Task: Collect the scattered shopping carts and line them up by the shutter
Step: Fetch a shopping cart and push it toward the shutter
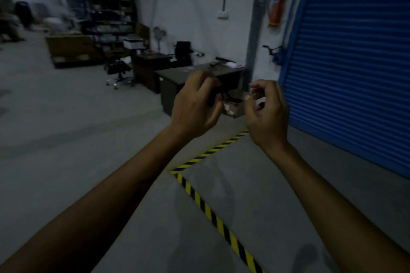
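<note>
Dim warehouse, shutter (355, 62) right | left hand (195, 106), right hand (269, 115) raised | fingers (263, 84) curled

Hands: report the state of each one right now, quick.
Left hand: fingers curled, perhaps round something dark; cannot be told.
Right hand: closed, fingers curled, nothing seen in it.

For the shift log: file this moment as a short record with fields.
place: dim warehouse floor
shutter: blue, down, on the right
floor tape: yellow-black, turns a corner in front of the shutter
carts: none in view
left hand: raised, fingers curled; unclear whether it holds anything
right hand: raised, fingers curled; hold unclear
background: desks, office chair, fire extinguisher on the wall
</note>
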